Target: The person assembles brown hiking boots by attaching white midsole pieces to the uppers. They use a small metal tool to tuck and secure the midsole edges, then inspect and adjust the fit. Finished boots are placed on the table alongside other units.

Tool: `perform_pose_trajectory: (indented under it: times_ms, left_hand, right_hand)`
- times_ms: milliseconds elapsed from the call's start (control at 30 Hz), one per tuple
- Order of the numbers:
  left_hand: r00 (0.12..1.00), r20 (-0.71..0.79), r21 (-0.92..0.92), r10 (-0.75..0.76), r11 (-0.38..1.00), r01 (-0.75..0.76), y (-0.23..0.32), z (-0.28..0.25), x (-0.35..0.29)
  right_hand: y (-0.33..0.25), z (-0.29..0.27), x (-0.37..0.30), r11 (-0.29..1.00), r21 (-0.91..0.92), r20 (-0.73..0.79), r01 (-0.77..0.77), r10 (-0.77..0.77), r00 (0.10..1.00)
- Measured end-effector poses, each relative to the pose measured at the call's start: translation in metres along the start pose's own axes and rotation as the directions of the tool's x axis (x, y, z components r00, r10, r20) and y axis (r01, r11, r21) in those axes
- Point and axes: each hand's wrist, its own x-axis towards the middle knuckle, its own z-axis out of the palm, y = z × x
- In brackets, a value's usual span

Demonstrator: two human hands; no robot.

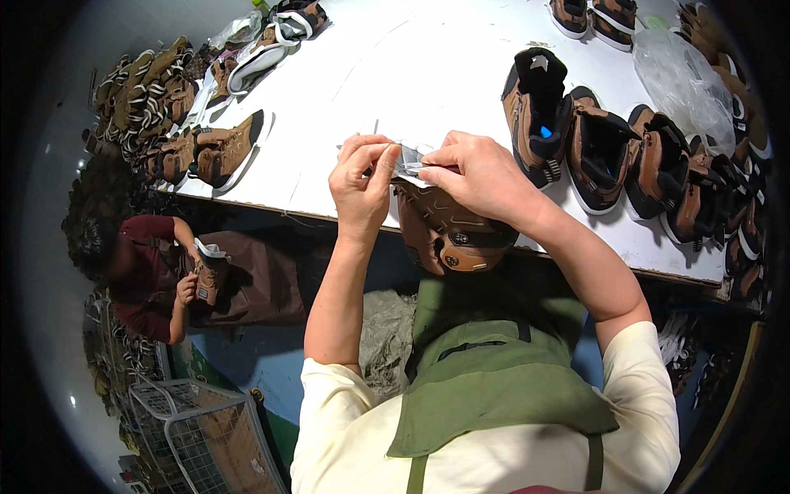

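Note:
A brown shoe (465, 240) with black patches hangs at the table's near edge, just below my hands. Its grey and white edge (411, 165) shows between them. My left hand (364, 183) is closed in a pinch at the left of that edge; what lies between its fingertips is too small to make out. From the right, my right hand (481, 171) has thumb and fingers pressed together on the white edge. A thin dark sliver (376, 126) stands up just beyond my left fingers.
The white table (395, 74) holds a row of brown and black shoes (597, 156), a clear plastic bag (683, 86) and more shoes (229, 148) at left. Beyond its left side a seated person (152, 255) holds a shoe (211, 272). A wire cart (206, 428) stands lower left.

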Motion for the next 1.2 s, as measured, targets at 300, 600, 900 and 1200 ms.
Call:
perform_pose_trajectory:
  times_ms: [300,600,900,1200]
  left_hand:
    - [1.000,0.012,0.025,0.000,1.000,-0.001,0.001,0.004,0.002]
    - [0.998,0.045,0.062,0.043,0.997,-0.045,-0.001,0.010,0.003]
    - [0.979,-0.036,-0.380,-0.201,0.909,0.173,0.005,0.001,0.008]
    - [0.977,0.146,-0.291,-0.153,0.937,0.190,-0.006,-0.098,-0.091]
  right_hand:
    - [-0.004,0.000,0.002,0.998,0.002,0.027,-0.068,0.068,0.997]
    - [0.000,0.004,0.004,0.996,-0.043,-0.013,-0.083,0.083,0.996]
    - [0.019,0.008,0.008,0.982,0.115,-0.090,-0.148,0.159,0.983]
    - [0.083,0.003,-0.001,0.912,0.324,-0.089,-0.252,0.295,0.951]
